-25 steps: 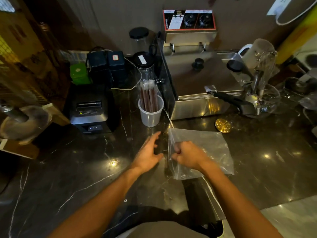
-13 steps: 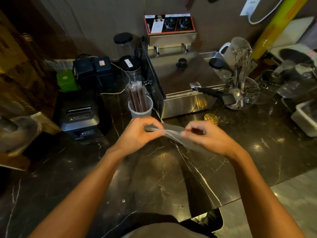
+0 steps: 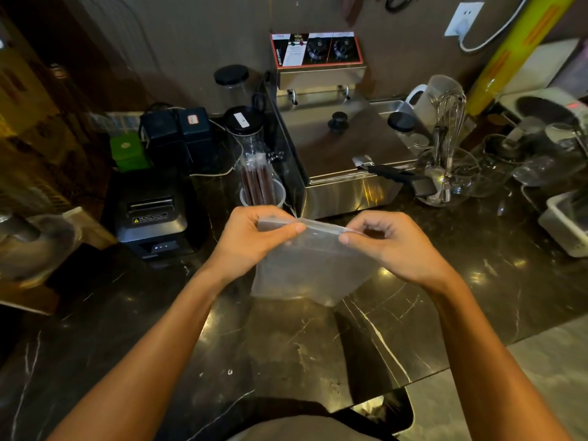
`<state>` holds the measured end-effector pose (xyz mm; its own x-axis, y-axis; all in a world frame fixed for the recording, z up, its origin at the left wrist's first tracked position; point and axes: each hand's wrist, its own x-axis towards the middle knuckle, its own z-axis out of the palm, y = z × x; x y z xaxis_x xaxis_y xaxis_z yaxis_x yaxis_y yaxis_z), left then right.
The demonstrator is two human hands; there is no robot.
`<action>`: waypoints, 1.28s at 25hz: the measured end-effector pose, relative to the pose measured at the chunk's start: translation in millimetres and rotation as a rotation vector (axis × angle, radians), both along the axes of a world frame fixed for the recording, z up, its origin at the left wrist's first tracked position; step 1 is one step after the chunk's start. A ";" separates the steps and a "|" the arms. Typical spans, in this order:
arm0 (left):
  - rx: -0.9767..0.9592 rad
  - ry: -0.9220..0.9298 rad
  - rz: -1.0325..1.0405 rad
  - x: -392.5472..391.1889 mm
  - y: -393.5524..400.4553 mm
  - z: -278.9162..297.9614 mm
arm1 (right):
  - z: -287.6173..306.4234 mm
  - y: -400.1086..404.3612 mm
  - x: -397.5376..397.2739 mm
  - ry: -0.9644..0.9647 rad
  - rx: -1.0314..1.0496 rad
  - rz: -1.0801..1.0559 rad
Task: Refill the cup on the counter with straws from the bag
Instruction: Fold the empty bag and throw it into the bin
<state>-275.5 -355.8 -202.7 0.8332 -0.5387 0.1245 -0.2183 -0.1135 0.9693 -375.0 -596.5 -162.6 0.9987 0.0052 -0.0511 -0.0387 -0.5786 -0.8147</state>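
Held up over the dark marble counter (image 3: 318,345): a clear plastic bag (image 3: 310,268), top edge pinched by the left hand (image 3: 254,237) and the right hand (image 3: 394,246). Just behind the hands, a plastic cup (image 3: 280,194) full of wrapped brown straws (image 3: 257,179), beside a steel fryer (image 3: 343,154).

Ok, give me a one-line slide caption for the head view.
Both hands, left hand and right hand, hold up a clear plastic bag before the straw-filled cup on the counter.

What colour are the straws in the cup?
Dark reddish-brown straws in clear wrappers, seen in the head view.
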 end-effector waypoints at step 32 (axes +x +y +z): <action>0.082 0.184 -0.098 2.2 -7.2 -25.5 | -11.9 -9.0 21.1 0.198 -0.143 0.123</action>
